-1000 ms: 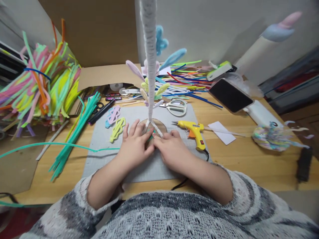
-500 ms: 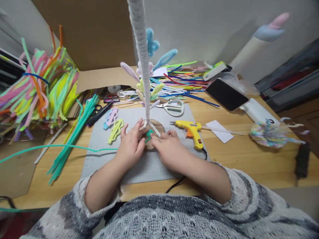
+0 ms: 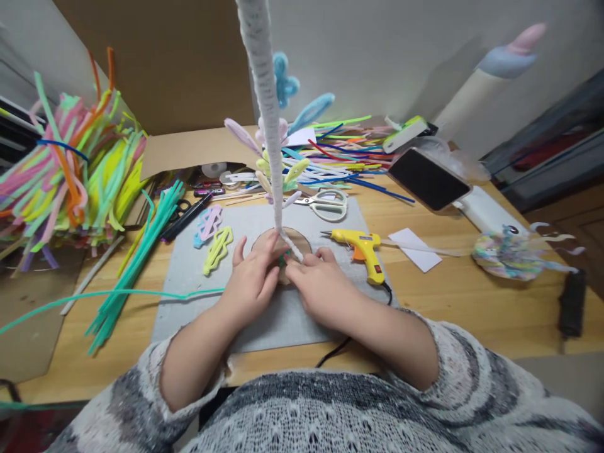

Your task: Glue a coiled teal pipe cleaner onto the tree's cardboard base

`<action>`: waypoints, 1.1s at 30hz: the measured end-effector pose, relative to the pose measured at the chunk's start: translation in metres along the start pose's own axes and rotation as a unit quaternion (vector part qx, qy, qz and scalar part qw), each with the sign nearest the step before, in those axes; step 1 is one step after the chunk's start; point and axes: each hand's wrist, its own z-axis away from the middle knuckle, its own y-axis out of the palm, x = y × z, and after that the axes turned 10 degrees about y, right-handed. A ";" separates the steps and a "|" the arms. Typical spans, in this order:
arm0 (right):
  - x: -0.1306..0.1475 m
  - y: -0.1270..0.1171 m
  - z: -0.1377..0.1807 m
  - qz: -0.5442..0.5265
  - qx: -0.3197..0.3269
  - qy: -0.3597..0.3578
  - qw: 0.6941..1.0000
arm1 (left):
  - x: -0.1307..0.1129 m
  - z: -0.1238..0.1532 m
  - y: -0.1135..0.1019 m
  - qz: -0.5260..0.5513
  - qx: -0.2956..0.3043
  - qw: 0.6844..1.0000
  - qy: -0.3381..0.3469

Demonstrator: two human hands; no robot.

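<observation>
A tall stem (image 3: 268, 119) wrapped in white fuzzy wire rises from a round wooden base (image 3: 257, 240), with a short white foot (image 3: 292, 245) splayed at its bottom. Pastel pipe-cleaner flowers and leaves, among them a blue flower (image 3: 284, 80), show along the stem. At the base, my left hand (image 3: 250, 280) is closed on a green pipe cleaner (image 3: 165, 293), whose long free end trails off to the left. My right hand (image 3: 321, 284) is closed opposite, its fingertips at the green part beside the white foot. Fingers partly hide the green part.
A yellow glue gun (image 3: 361, 242) and scissors (image 3: 328, 204) lie beside my right hand. Zigzag pipe-cleaner pieces (image 3: 218, 250) and green pipe cleaners (image 3: 136, 264) lie left. A colourful bundle (image 3: 70, 170) stands behind them. A phone (image 3: 427, 179) and white card (image 3: 415, 250) sit right.
My left fingers have moved slightly over the base, covering more of the green part. The trailing green pipe cleaner sits a little lower. My right hand has barely moved.
</observation>
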 end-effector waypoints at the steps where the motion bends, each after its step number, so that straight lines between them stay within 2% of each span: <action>1: 0.000 0.000 0.000 0.000 -0.001 -0.001 1.000 | 0.000 -0.001 0.000 -0.001 0.020 1.000 -0.004; 3: 0.000 0.000 0.000 0.001 -0.001 -0.003 1.000 | -0.001 -0.004 -0.001 -0.006 0.043 0.999 -0.020; 8: 0.000 0.001 -0.001 0.004 -0.002 -0.003 1.000 | 0.003 -0.009 -0.001 0.000 0.046 0.998 -0.053; 18: 0.000 0.001 0.000 0.002 0.005 -0.004 1.000 | 0.005 -0.006 -0.001 0.027 0.046 0.997 -0.059; 22: 0.000 0.000 0.000 0.007 0.007 -0.001 1.000 | 0.003 -0.001 -0.001 0.009 -0.014 1.000 -0.026; 26: -0.001 0.001 0.000 0.008 0.004 -0.004 1.000 | 0.004 0.001 -0.002 -0.010 -0.077 0.996 -0.042; 29: -0.002 0.002 -0.001 0.008 0.001 -0.003 1.000 | 0.004 0.000 -0.003 -0.005 -0.062 0.997 -0.045; 33: -0.002 0.002 0.000 0.013 0.008 -0.005 1.000 | -0.002 -0.004 -0.008 -0.030 -0.003 0.999 -0.032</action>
